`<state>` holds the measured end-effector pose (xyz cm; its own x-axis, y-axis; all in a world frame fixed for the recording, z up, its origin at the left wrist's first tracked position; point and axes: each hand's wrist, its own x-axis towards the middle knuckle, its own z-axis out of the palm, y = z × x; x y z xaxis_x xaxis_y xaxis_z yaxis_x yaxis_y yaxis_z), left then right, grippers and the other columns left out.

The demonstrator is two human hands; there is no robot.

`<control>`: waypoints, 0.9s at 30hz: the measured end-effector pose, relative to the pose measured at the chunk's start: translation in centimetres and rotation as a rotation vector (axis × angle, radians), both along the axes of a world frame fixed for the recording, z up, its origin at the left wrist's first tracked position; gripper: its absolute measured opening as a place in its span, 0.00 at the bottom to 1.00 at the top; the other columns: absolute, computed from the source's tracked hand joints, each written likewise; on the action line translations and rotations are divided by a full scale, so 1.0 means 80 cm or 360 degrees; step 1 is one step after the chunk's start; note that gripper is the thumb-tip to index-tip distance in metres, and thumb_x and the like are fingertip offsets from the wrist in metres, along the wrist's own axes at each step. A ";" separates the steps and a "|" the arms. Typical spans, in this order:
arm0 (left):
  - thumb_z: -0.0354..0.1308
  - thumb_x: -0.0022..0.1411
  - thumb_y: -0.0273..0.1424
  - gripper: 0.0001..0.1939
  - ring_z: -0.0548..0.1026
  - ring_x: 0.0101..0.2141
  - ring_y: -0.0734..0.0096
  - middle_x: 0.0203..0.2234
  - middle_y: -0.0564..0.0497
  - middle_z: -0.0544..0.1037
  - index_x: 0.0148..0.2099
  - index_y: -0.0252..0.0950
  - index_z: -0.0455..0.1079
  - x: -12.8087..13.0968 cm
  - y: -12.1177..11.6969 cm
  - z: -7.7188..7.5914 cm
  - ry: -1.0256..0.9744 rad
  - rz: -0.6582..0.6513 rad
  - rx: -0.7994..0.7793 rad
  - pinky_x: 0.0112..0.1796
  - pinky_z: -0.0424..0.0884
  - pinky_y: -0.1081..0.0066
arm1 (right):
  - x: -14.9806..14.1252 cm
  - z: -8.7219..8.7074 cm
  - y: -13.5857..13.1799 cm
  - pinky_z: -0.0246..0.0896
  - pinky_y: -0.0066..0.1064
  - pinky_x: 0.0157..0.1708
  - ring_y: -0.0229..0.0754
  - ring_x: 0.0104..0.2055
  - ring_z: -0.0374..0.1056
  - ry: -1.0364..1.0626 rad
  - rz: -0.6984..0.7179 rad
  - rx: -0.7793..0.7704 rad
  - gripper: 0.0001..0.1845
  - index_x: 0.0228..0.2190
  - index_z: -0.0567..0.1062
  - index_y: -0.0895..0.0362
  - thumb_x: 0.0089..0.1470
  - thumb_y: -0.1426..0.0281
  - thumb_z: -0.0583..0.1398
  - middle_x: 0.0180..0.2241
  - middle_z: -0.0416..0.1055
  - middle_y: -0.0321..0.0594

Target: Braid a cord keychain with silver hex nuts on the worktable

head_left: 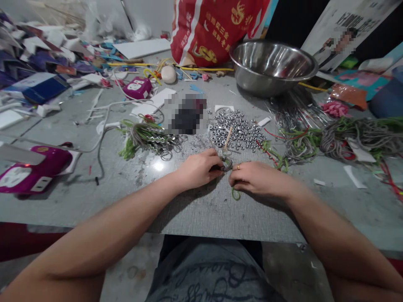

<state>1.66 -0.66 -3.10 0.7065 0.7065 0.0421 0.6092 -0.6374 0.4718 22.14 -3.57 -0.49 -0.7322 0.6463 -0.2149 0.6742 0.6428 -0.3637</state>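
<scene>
Both hands meet on the grey textured worktop [195, 209]. The left hand [198, 170] and right hand [256, 179] pinch together a small bundle of grey-green cord with metal nuts [226, 164], just before the pile of shiny silver nuts [239, 130]. The threading step seems in hand; the next move calls for a steady, fine grip.

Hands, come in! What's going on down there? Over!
Left hand and right hand pinch a small grey ring piece together. Green cord trails below. Pile of shiny nuts just beyond; nothing blocking.
</scene>
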 end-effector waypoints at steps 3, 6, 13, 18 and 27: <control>0.54 0.58 0.32 0.09 0.72 0.35 0.70 0.35 0.49 0.71 0.40 0.35 0.71 0.002 0.000 -0.001 0.0006 0.0023 -0.0001 0.37 0.68 0.71 | -0.004 -0.002 0.000 0.52 0.29 0.28 0.37 0.29 0.63 0.0024 -0.0004 -0.0003 0.06 0.26 0.72 0.54 0.52 0.73 0.56 0.30 0.69 0.36; 0.54 0.58 0.30 0.08 0.72 0.34 0.71 0.34 0.49 0.71 0.38 0.35 0.72 0.002 0.000 -0.003 -0.0009 0.0005 0.0010 0.36 0.68 0.72 | -0.007 -0.002 0.002 0.56 0.30 0.33 0.37 0.32 0.63 0.0338 -0.0077 -0.0021 0.07 0.27 0.70 0.55 0.55 0.72 0.54 0.31 0.68 0.38; 0.57 0.57 0.33 0.09 0.72 0.30 0.72 0.32 0.50 0.71 0.39 0.36 0.73 0.003 0.001 -0.005 0.0035 0.0027 0.0088 0.33 0.67 0.72 | -0.021 -0.027 0.008 0.56 0.28 0.28 0.35 0.26 0.63 0.0967 -0.0806 0.0118 0.06 0.27 0.70 0.57 0.53 0.69 0.55 0.26 0.70 0.36; 0.56 0.58 0.32 0.08 0.72 0.32 0.71 0.31 0.51 0.72 0.37 0.35 0.73 0.004 0.001 -0.006 -0.0027 0.0013 0.0045 0.33 0.67 0.73 | -0.020 -0.042 0.013 0.56 0.30 0.33 0.37 0.31 0.66 0.0653 -0.0683 0.0324 0.07 0.28 0.73 0.56 0.54 0.70 0.55 0.29 0.72 0.38; 0.54 0.60 0.32 0.08 0.72 0.31 0.74 0.29 0.51 0.72 0.37 0.35 0.73 0.002 0.003 -0.005 -0.0171 0.0028 0.0018 0.32 0.66 0.75 | -0.011 -0.028 0.010 0.59 0.33 0.41 0.41 0.40 0.66 0.0373 -0.0358 0.0370 0.11 0.36 0.74 0.57 0.53 0.71 0.54 0.40 0.70 0.44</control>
<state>1.86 -0.38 -3.48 0.6850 0.7177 0.1251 0.5666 -0.6328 0.5277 21.25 -2.79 -2.76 -0.5788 0.8077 0.1120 0.7233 0.5719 -0.3870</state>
